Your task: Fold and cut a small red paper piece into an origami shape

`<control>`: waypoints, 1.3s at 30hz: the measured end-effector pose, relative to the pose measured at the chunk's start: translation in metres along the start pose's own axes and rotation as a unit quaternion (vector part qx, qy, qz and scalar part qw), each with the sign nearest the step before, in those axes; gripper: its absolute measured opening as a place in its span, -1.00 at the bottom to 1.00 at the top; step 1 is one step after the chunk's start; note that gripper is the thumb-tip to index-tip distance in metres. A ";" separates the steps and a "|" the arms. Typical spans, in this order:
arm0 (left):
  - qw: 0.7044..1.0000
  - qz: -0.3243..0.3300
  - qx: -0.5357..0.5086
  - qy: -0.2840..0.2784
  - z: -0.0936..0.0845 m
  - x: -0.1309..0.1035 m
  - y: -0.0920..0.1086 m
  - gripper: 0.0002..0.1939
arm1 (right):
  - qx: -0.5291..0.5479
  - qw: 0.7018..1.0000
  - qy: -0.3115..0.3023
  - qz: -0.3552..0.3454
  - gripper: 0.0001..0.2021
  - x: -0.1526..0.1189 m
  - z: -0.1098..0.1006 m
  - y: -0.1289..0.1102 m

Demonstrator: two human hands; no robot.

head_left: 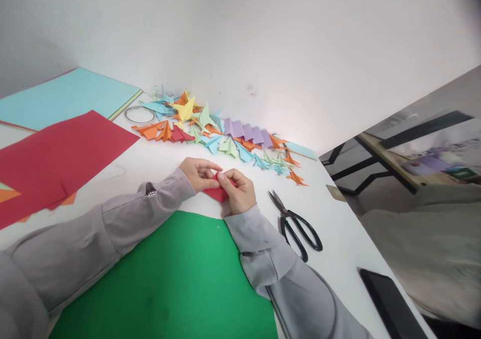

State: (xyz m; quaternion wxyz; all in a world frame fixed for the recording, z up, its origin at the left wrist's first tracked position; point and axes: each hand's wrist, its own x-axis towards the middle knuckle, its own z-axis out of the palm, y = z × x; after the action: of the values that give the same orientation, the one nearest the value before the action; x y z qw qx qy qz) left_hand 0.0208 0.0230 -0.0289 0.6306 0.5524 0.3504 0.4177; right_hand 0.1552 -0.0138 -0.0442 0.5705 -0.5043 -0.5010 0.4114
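Observation:
Between my two hands is a small piece of folded red paper [217,193], just beyond the far edge of a large green sheet [165,274]. My left hand [200,174] pinches its left side with thumb and fingers. From the right, my right hand [238,191] grips the paper with the thumb on top and the fingers curled. Both hands partly cover the folds, so its full shape is hidden. Black-handled scissors [296,226] lie to the right of my right hand, blades slightly apart.
Several folded paper figures [186,109] in many colours line the wall, with a pleated purple strip [248,131] among them. A wire ring [139,114], red sheet [75,153] and light blue sheets [71,98] lie left. A black phone [391,304] rests near the right edge.

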 end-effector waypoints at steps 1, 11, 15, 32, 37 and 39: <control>1.000 0.006 0.002 -0.009 0.000 -0.001 0.000 -0.62 | 0.007 1.000 -0.002 0.012 -0.73 0.000 0.000 -0.001; 0.996 -0.003 -0.067 -0.058 0.000 -0.005 0.001 -0.59 | 0.133 0.986 0.009 0.098 -0.62 0.002 -0.002 0.000; 0.992 0.005 -0.102 -0.076 0.000 -0.004 0.001 -0.57 | 0.153 0.984 0.016 0.093 -0.62 0.004 -0.002 0.000; 0.996 -0.035 -0.083 -0.016 0.002 0.003 0.002 -0.68 | 0.201 0.970 0.111 0.077 -0.58 0.006 0.003 -0.010; 0.993 -0.015 -0.101 -0.055 0.000 0.003 0.002 -0.63 | 0.207 0.967 0.100 0.108 -0.58 0.006 0.002 -0.011; 0.992 -0.015 -0.108 -0.068 -0.002 0.003 0.001 -0.62 | 0.211 0.966 0.096 0.117 -0.58 0.007 0.002 -0.011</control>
State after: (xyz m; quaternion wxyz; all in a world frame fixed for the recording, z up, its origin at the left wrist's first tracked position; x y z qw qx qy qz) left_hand 0.0205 0.0269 -0.0277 0.7153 0.5025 0.2678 0.4052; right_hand 0.1543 -0.0086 -0.0324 0.6575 -0.4648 -0.2831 0.5211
